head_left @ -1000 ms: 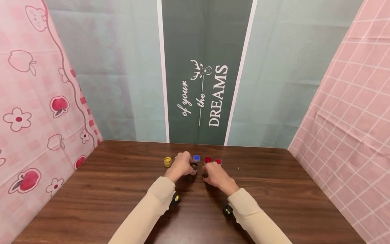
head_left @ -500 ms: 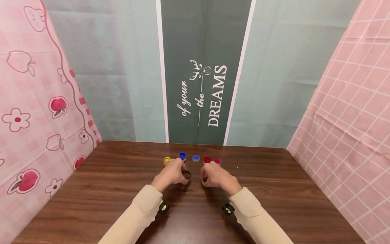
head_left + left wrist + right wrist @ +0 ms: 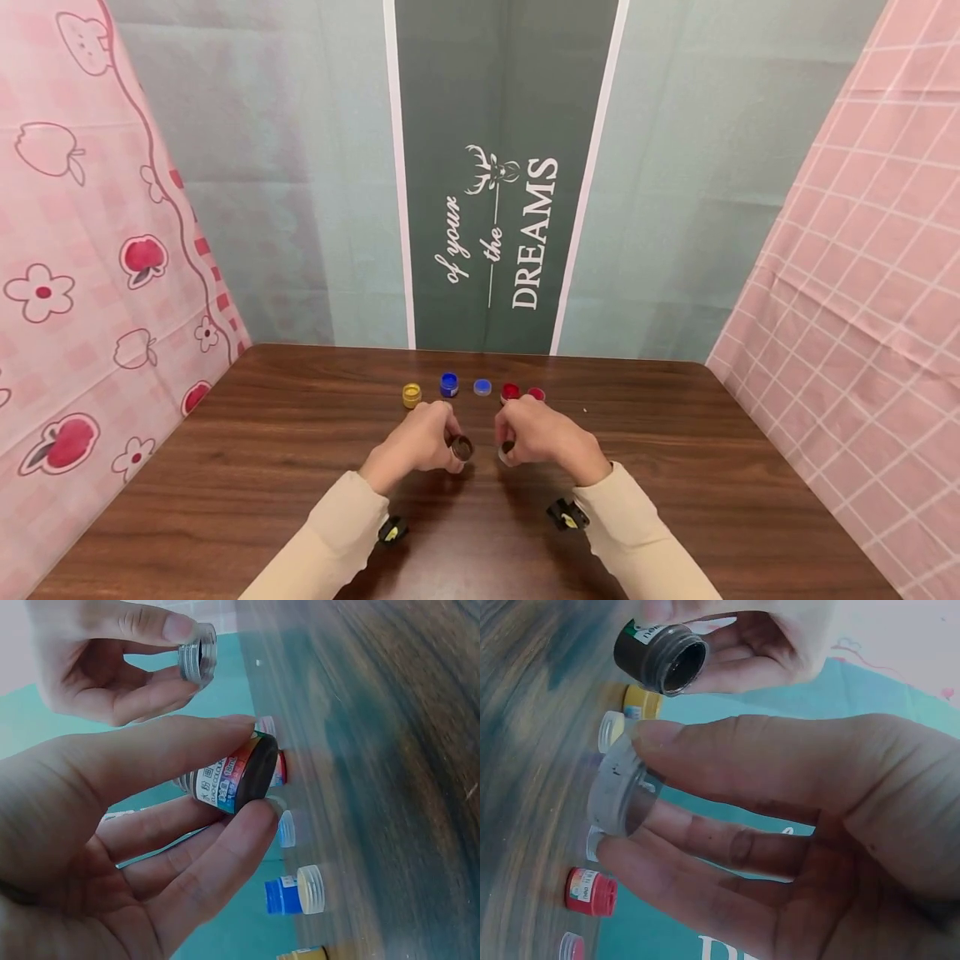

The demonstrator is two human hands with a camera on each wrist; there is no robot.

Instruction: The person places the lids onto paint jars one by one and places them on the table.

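My left hand grips a small dark paint jar between thumb and fingers, its colour label showing in the left wrist view. The jar's threaded mouth is uncovered, with dark paint inside. Across from it, my right hand pinches a clear screw lid by its edge; dark residue shows inside the lid. Both hands are held over the table, the jar and lid apart from each other. Just beyond the right fingers stand a red paint jar and a red-tinted lid.
An uncapped yellow paint jar, an uncapped blue paint jar and a blue-tinted lid stand in a row on the wooden table. A yellowish lid lies near them, hidden in the head view. Cloth hangs behind.
My left hand has moved left and toward the body with the dark jar, uncovering the blue jar. My right hand has drawn slightly nearer the body with the lid, which shows more now.
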